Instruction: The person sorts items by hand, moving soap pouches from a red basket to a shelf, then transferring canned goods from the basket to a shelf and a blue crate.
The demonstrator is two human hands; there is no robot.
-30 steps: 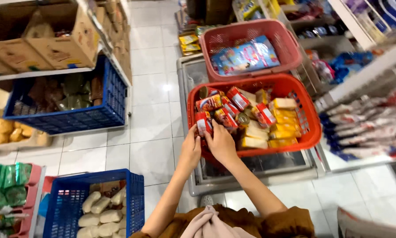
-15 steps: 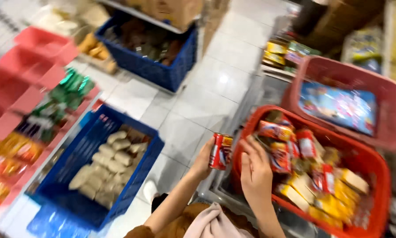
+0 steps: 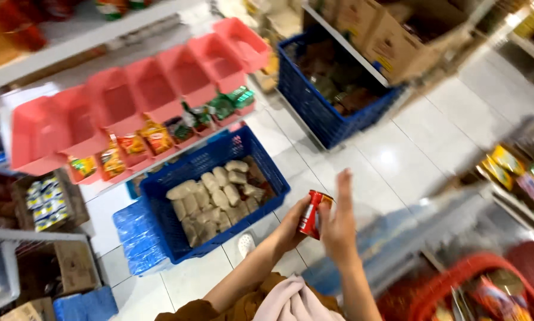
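The left hand (image 3: 292, 229) has its fingers clamped on a red packet (image 3: 312, 214), long axis nearly upright. The right hand (image 3: 338, 223), fingers apart and straight, stands just beside the packet; a blue crate (image 3: 160, 196) lies to the left of both.

Blue crates (image 3: 216, 196) on tiled floor (image 3: 409, 160)

Packet (image 3: 314, 214) between hands; crate (image 3: 213, 190) left, basket (image 3: 457, 291) right.

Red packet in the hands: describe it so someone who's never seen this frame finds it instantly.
Start at the blue crate of pale lumpy pieces on the white tiled floor. Just right of it, the left hand and right hand meet above the tiles, and the small red packet stands upright between them. It is the only packet off shelf, rack or basket.
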